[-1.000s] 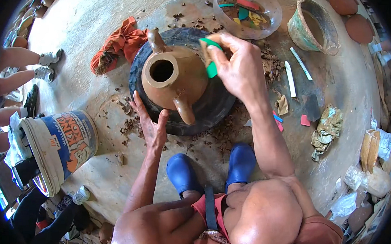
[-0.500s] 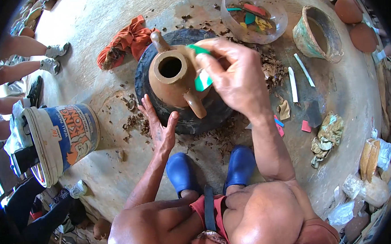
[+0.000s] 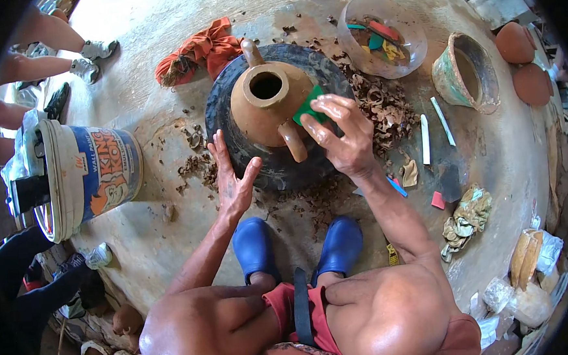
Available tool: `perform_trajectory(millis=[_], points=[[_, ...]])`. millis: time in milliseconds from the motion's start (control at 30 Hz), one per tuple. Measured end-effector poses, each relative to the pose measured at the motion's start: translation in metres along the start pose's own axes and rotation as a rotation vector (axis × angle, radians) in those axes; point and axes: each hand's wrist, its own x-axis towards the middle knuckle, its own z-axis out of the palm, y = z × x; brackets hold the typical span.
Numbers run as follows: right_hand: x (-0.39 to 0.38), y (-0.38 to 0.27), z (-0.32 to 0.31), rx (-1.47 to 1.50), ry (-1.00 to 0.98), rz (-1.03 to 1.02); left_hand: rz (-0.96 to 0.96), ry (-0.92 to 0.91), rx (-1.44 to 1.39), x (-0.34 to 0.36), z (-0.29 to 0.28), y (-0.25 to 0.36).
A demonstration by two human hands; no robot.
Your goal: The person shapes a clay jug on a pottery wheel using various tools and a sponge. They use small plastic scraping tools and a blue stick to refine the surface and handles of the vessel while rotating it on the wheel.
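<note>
Nearest, at lower edge: bare knees and red shorts, two blue clogs (image 3: 256,247) planted side by side on clay-dusted floor (image 3: 170,230). Above clogs: left hand (image 3: 232,177), forearm rising from lower left, palm open and flat, fingers spread and pointing up, fingertips against rim of dark round turntable (image 3: 244,160); nothing grasped. Right hand (image 3: 340,135), forearm rising from lower right, wrist bent inward, fingers curled and pinching green flat scraper (image 3: 309,107), pressed to shoulder of clay pot (image 3: 257,111). Clay pot: brown, unfired, round-bodied, open mouth upward, stub handle toward knees, spout on far side, seated at centre of turntable. Right of turntable: heap of dry clay shavings (image 3: 384,106), two white sticks (image 3: 434,129), red chip, crumpled rag (image 3: 465,215). Left: white and blue plastic bucket (image 3: 82,173) lying on its side, well apart from turntable. Farther: orange cloth (image 3: 201,49) just beyond turntable; clear bowl (image 3: 413,56) of coloured scrapers; green-glazed pot (image 3: 463,72) beside bowl; two round clay lids at far right. Upper left rim: legs and sandalled feet of other people.
</note>
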Motion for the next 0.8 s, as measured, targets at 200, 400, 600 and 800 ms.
perform_trajectory(millis=[200, 400, 600, 800], points=[[-0.040, -0.005, -0.008, -0.075, -0.076, 0.040, 0.007, 0.000, 0.006, -0.002, 0.003, 0.005], [0.007, 0.003, -0.014, -0.071, 0.055, -0.009, -0.004, -0.002, -0.004, -0.003, 0.005, 0.002], [-0.002, 0.009, -0.004, -0.039, -0.032, -0.052, -0.038, -0.004, -0.017, -0.008, 0.002, 0.003], [-0.060, -0.001, -0.006, -0.057, -0.115, 0.064, -0.006, -0.014, 0.013, -0.009, 0.005, 0.004]])
